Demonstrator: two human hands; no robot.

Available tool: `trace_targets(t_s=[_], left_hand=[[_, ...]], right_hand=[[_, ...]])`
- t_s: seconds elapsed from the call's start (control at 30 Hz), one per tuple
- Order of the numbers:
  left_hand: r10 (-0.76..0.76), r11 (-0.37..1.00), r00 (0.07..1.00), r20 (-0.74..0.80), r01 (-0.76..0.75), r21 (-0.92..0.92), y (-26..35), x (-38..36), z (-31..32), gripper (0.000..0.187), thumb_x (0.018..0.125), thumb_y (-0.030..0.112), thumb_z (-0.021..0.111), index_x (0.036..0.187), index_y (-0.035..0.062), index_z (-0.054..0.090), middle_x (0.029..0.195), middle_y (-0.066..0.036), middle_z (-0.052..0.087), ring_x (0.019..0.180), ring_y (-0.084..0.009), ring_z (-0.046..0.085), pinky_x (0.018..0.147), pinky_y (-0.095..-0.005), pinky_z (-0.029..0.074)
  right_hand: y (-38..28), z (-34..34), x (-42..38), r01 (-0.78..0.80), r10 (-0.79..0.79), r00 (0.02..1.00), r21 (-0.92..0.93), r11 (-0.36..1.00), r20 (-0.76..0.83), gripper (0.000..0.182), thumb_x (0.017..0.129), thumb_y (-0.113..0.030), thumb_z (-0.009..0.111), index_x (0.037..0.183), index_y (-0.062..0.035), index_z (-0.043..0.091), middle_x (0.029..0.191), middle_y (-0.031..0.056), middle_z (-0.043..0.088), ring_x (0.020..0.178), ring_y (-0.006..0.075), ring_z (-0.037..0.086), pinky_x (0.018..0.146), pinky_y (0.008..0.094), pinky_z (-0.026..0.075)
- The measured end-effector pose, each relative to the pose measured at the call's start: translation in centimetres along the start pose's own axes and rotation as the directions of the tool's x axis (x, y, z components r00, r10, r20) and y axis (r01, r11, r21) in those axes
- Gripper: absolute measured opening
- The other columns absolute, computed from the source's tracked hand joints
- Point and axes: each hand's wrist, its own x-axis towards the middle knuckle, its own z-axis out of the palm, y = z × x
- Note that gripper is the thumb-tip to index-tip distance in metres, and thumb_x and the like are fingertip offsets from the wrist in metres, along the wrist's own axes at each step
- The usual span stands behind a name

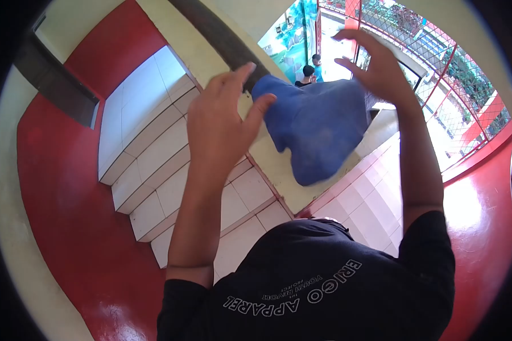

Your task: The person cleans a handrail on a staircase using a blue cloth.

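A blue cloth (322,129) hangs over the end of the dark handrail (219,37) and the low cream wall, its lower edge drooping in folds. My left hand (224,116) is raised at the cloth's left side, fingers apart and the thumb pointing toward it. At the upper right corner of the cloth, my right hand (374,69) has its thumb and fingers curved and spread apart. Nothing shows between the fingers of either hand.
White tiled steps (170,150) climb on the left beside a red and cream wall (68,199). Two people (310,74) are in the background near a painted panel (293,40). Wire mesh with red bars (438,74) stands on the right.
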Motion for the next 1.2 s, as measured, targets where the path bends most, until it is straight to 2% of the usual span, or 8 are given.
trace_targets(t_s=[0.07,0.37,0.67,0.77,0.83,0.9,1.1,1.2], left_hand=[[0.087,0.962,0.995,-0.041,-0.095,-0.255,1.6,-0.4,1.3,0.058,0.084,0.044,0.077,0.128,0.0089,0.065,0.117,-0.012,0.067,0.105,-0.0311,0.067,0.091,-0.0457,0.050],[0.276,0.934,0.960,0.053,-0.255,-0.251,4.0,-2.9,6.2,0.074,0.073,0.052,0.080,0.136,0.0187,0.062,0.138,-0.012,0.059,0.132,-0.0348,0.051,0.112,-0.0612,0.029],[0.366,0.926,0.923,0.120,-0.348,-0.145,4.1,-3.1,5.4,0.026,0.087,0.028,0.074,0.112,0.0235,0.077,0.138,-0.014,0.062,0.131,-0.0377,0.056,0.110,-0.0607,0.036],[0.276,0.960,0.937,0.215,-0.256,-0.117,6.1,-2.1,5.5,0.028,0.095,0.026,0.067,0.121,0.0164,0.073,0.135,-0.017,0.064,0.125,-0.0376,0.060,0.108,-0.0568,0.040],[0.221,0.974,0.928,0.301,-0.196,-0.110,8.2,-1.0,5.2,0.033,0.099,0.027,0.062,0.126,0.0113,0.069,0.133,-0.019,0.064,0.124,-0.0384,0.061,0.108,-0.0538,0.042],[0.199,0.978,0.904,0.378,-0.156,-0.141,9.0,0.5,5.6,0.038,0.101,0.028,0.057,0.132,0.0075,0.064,0.135,-0.021,0.062,0.126,-0.0396,0.059,0.108,-0.0513,0.043],[0.362,0.932,0.783,0.506,-0.286,-0.224,9.7,4.1,9.0,0.048,0.104,0.029,0.051,0.145,0.0044,0.050,0.150,-0.025,0.047,0.139,-0.0400,0.046,0.114,-0.0460,0.039],[0.413,0.911,0.701,0.582,-0.301,-0.283,10.0,6.6,11.8,0.050,0.105,0.027,0.049,0.149,0.0048,0.045,0.154,-0.022,0.043,0.145,-0.0381,0.039,0.117,-0.0443,0.035]], right_hand=[[-3.6,2.6,-3.1,-0.298,0.292,0.948,0.030,0.954,0.129,0.044,0.088,-0.045,0.072,0.121,-0.0154,0.069,0.111,0.0136,0.071,0.104,0.0280,0.069,0.090,0.0407,0.054],[-0.1,6.4,-5.5,0.357,-0.360,0.895,-0.059,0.932,-0.262,0.030,0.081,-0.036,0.073,0.098,-0.0105,0.074,0.095,0.0092,0.072,0.091,0.0301,0.069,0.081,0.0416,0.053],[0.4,6.2,-6.4,0.140,-0.159,0.947,-0.086,0.986,-0.280,0.033,0.089,-0.036,0.067,0.107,-0.0084,0.072,0.101,0.0096,0.073,0.097,0.0302,0.068,0.091,0.0400,0.050],[1.4,6.5,-6.3,0.163,-0.100,0.903,0.119,0.980,-0.417,0.027,0.098,-0.029,0.061,0.108,-0.0060,0.072,0.103,0.0098,0.073,0.098,0.0252,0.067,0.090,0.0376,0.049],[-0.4,5.6,-7.2,-0.046,0.474,0.792,0.737,0.675,-0.385,0.025,0.107,-0.016,0.049,0.113,-0.0006,0.068,0.110,0.0098,0.072,0.102,0.0166,0.065,0.094,0.0321,0.048],[2.3,5.4,-8.3,0.095,0.463,0.642,0.663,0.743,-0.611,0.025,0.107,-0.013,0.048,0.117,0.0012,0.066,0.111,0.0108,0.071,0.103,0.0166,0.066,0.095,0.0310,0.048],[3.2,4.5,-13.2,-0.352,0.518,0.802,0.464,0.813,-0.298,0.033,0.094,-0.008,0.062,0.126,-0.0029,0.063,0.116,0.0125,0.070,0.108,0.0236,0.066,0.100,0.0371,0.048],[2.9,4.4,-12.9,-0.299,0.344,0.897,0.192,0.935,-0.277,0.047,0.085,-0.004,0.063,0.132,-0.0046,0.061,0.126,0.0169,0.066,0.120,0.0341,0.062,0.108,0.0456,0.044]])
